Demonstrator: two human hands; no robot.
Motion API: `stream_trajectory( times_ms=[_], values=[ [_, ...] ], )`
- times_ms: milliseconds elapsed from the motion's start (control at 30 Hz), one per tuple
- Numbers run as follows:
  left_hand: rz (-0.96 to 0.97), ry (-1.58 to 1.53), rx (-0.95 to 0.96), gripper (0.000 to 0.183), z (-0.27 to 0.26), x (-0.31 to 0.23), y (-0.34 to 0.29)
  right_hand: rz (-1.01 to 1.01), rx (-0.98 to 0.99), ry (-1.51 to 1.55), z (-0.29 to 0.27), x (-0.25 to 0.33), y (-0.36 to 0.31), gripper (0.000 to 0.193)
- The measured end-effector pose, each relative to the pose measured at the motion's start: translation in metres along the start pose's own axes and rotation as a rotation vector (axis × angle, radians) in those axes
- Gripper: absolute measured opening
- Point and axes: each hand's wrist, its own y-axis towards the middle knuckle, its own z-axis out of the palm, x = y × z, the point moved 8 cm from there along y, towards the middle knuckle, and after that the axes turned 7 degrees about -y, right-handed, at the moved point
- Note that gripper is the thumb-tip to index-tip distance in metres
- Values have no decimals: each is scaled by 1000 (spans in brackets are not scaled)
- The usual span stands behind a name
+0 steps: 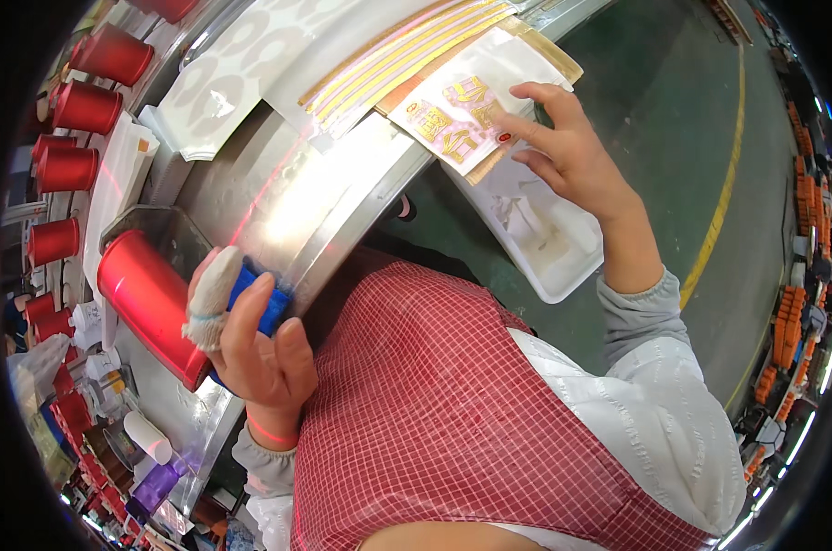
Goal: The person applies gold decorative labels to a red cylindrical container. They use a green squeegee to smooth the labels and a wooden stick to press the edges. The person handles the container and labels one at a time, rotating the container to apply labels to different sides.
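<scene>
My right hand (572, 151) reaches over a white sheet (521, 66) with pink and gold printed shapes, at the table's edge. Its fingers are spread, some at the sheet's surface; no grip shows. My left hand (264, 354) is raised beside a large red cylinder (154, 298), fingers bent but apart, with nothing visible between them. One of its fingers wears a white cloth finger cover (216, 289). Behind those fingers sits a blue object (273, 308), partly hidden, so its kind is unclear. Under the printed sheet lies a stack of gold-and-white striped sheets (388, 60).
A white tub (563, 275) with scraps stands below the table's right edge. White sheets with round marks (241, 69) lie at the back. Several red cups (87, 106) line the far left. Nearer are a white roll (148, 436) and a purple bottle (154, 487).
</scene>
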Motion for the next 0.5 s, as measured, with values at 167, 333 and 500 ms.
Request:
stream_trajectory(
  times_ms=[167, 333, 500],
  values=[
    [-1, -14, 53, 34, 17, 5, 2, -78, -84, -95, 3, -1, 1, 27],
    [-28, -12, 33, 31, 22, 8, 3, -104, -88, -90, 0, -1, -1, 21],
    [-49, -52, 98, 29, 33, 10, 9, -44, -95, -18, -13, -4, 1, 16]
  ],
)
